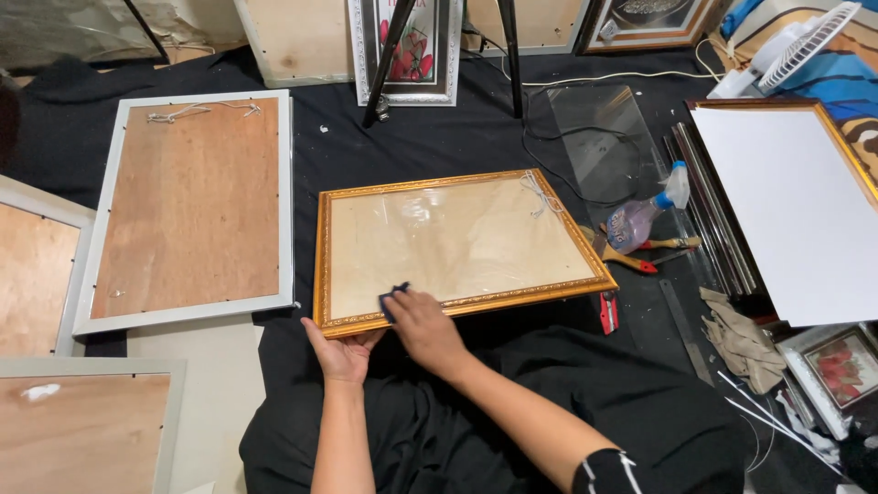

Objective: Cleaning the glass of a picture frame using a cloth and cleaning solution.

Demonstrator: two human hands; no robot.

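Black cloth (439, 137) covers the floor, and on it lies a gold frame (457, 247) with ornate moulding and a pale glazed panel. Right of the frame rests a spray bottle (645, 215) of purplish liquid. Left of it lies a white frame (192, 210), plywood back up. The right hand (425, 329) presses what seems a dark cloth pad (391, 297) onto the glass; the left hand (340, 352) cups the frame's near edge.
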